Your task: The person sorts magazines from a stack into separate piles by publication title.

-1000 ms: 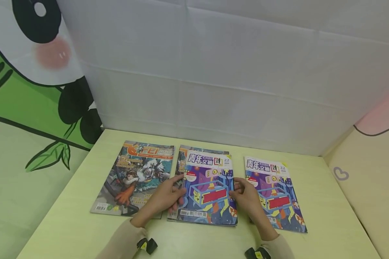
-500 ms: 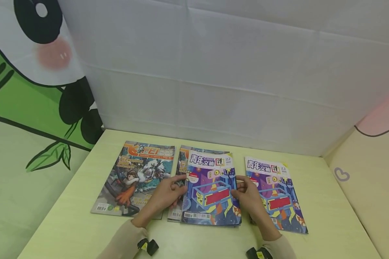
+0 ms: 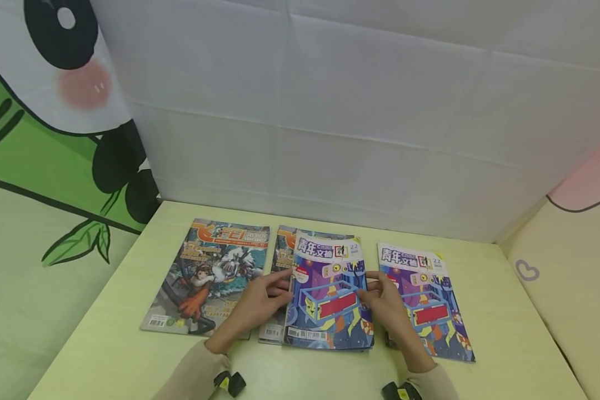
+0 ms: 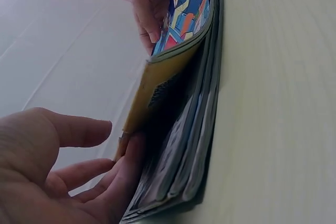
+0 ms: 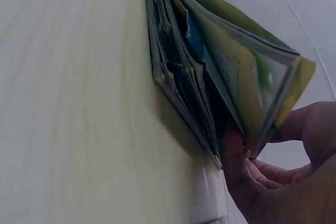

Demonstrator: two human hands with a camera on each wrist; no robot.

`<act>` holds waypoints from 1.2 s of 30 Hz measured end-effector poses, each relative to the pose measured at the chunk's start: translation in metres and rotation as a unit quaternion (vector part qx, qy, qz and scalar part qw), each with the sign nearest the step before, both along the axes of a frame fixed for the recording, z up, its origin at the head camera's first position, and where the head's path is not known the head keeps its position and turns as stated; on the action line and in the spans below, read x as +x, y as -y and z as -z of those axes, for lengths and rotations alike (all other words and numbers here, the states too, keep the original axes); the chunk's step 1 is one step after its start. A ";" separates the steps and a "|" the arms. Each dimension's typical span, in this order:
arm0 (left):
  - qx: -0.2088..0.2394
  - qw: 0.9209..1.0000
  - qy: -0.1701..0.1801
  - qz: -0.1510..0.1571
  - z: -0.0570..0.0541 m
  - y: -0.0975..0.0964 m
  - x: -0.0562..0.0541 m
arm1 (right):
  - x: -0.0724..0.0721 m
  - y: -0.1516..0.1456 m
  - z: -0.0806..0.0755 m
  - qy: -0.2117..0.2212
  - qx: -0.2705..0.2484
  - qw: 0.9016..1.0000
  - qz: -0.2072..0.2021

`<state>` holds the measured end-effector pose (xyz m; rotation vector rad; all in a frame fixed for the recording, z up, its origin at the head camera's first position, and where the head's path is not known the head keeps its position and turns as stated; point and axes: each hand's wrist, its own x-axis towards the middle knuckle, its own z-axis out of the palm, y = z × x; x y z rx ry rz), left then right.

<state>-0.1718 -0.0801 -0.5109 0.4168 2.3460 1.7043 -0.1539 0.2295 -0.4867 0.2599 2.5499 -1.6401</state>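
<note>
Right between the fingers, there's the purple magazine [image 3: 330, 311], sides raised above a pile: right hand [image 3: 386, 305] pinching one edge, left hand [image 3: 257, 303] holding the other, a finger tucked beneath. A grey magazine [image 3: 283, 255] peeks out underneath! Just beside the right fingers, another purple magazine [image 3: 432, 311]; past the left fingers, the FEI magazine [image 3: 205, 272]; farther off, white sheeting [image 3: 350, 122].

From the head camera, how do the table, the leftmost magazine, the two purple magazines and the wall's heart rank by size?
1. Table
2. Leftmost magazine
3. Middle purple magazine and right purple magazine: too alike to rank, one partly hidden
4. Heart
</note>
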 end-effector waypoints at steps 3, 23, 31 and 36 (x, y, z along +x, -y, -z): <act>0.010 1.000 0.000 0.000 0.001 0.000 0.000 | 0.000 0.000 -0.001 0.004 0.007 1.000 -0.004; 0.015 0.997 0.022 -0.068 -0.002 -0.011 0.004 | 0.000 -0.006 0.000 -0.003 0.004 1.000 -0.014; 0.047 0.995 0.019 -0.082 -0.005 -0.021 0.005 | -0.002 -0.017 -0.008 0.004 -0.009 1.000 -0.014; 0.056 0.994 0.022 -0.091 -0.008 -0.031 0.006 | -0.003 -0.027 -0.016 0.010 -0.006 0.999 -0.031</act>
